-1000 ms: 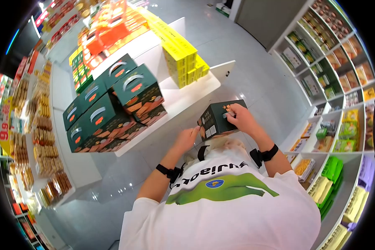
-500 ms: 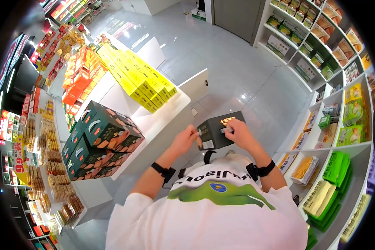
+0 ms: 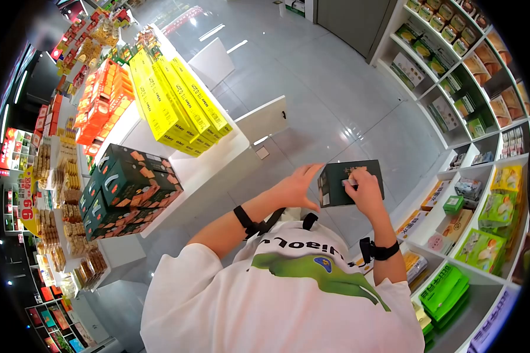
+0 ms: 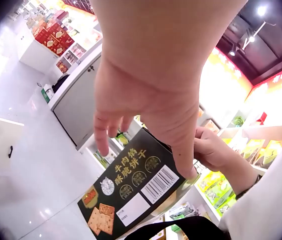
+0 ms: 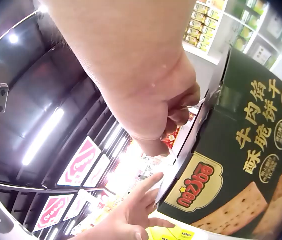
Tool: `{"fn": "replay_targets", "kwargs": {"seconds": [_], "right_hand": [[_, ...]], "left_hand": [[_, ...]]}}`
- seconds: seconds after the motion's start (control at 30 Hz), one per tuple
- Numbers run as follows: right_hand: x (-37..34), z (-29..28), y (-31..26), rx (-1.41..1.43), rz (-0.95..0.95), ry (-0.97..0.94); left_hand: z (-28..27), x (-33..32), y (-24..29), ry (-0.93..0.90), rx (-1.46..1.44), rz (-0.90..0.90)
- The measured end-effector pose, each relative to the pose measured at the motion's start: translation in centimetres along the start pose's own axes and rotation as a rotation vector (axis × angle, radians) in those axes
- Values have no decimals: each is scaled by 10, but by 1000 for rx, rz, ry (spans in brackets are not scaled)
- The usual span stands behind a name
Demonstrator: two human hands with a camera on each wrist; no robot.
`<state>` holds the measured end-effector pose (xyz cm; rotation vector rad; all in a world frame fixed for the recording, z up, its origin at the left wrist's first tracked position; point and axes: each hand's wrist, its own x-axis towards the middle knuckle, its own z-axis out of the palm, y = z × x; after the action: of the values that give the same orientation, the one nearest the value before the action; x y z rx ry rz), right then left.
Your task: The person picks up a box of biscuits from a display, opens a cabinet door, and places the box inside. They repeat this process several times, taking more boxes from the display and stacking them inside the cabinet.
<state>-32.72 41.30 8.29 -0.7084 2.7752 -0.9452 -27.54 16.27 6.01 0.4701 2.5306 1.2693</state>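
Observation:
A dark green biscuit box (image 3: 334,187) with gold lettering and pictures of crackers hangs in front of the person's body. My right hand (image 3: 366,189) grips it at the pale carry handle on top, fingers curled. Beside the box's left side is my left hand (image 3: 294,187), its fingers and thumb spread apart. In the left wrist view the thumb of the left hand (image 4: 151,95) overlaps the side panel with the barcode (image 4: 160,184). A red and yellow logo (image 5: 198,184) shows on the box in the right wrist view.
Matching dark green boxes (image 3: 129,182) are stacked on a white display stand (image 3: 212,170) at left. Long yellow boxes (image 3: 176,112) and orange packs (image 3: 103,97) lie behind them. A white flap (image 3: 264,120) juts from the stand. Stocked shelves (image 3: 453,138) line the right.
The left hand's fingers have gone from bent at the box's left edge to spread wide. The box and right hand have shifted rightward in the head view, which has also turned.

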Motion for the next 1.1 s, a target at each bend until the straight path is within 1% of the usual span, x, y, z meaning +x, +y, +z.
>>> {"fn": "replay_targets", "kwargs": {"seconds": [0.07, 0.1, 0.13, 0.17, 0.23, 0.3, 0.37, 0.4, 0.47, 0.5, 0.57, 0.6, 0.63, 0.7, 0.73, 0.8, 0.83, 0.9, 0.93, 1.0, 1.03, 1.1], "right_hand": [[21, -4, 9, 35, -2, -24], [34, -7, 14, 72, -10, -40], [45, -11, 20, 61, -1, -44], [57, -14, 26, 121, 38, -42], [90, -23, 39, 239, 106, -32], [128, -33, 52, 234, 109, -33], [164, -48, 60, 234, 123, -41], [182, -54, 60, 192, 86, -26], [222, -66, 69, 148, 13, 25], [242, -72, 72, 148, 19, 27], [281, -87, 78, 97, 60, 75], [300, -92, 85, 86, 89, 47], [316, -95, 92, 93, 94, 46], [353, -99, 107, 77, 14, 66], [373, -99, 114, 84, 11, 59], [415, -100, 131, 129, -8, 26], [438, -100, 142, 139, -15, 14], [486, -97, 168, 190, -30, -72], [513, -95, 183, 202, -44, -90], [565, -89, 210, 276, -108, -142], [593, -89, 221, 291, -117, -167], [643, -89, 231, 315, -232, -164]], "left_hand": [[0, 27, -6, -70, 90, 13], [1, 44, -14, -71, 81, 21], [2, 60, -25, -49, -2, 62], [2, 77, -36, -23, -84, 105], [-12, 111, -46, 6, -118, 133], [-26, 149, -62, 31, -155, 157], [-35, 186, -75, 38, -160, 102], [-42, 203, -77, 31, -172, 106], [-58, 244, -80, 15, -162, 23], [-68, 262, -81, 8, -163, 25], [-84, 297, -81, 80, -196, 23], [-89, 314, -84, 133, -176, 50], [-96, 330, -89, 127, -174, 44], [-113, 364, -99, 162, -239, 124], [-123, 378, -102, 165, -236, 114], [-143, 405, -112, 175, -238, 16], [-151, 420, -120, 183, -235, 1], [-168, 450, -133, 195, -246, -120], [-179, 467, -138, 210, -243, -141], [-198, 499, -144, 187, -256, -405], [-204, 517, -153, 198, -259, -433], [-220, 547, -168, 365, -131, -364]]}}
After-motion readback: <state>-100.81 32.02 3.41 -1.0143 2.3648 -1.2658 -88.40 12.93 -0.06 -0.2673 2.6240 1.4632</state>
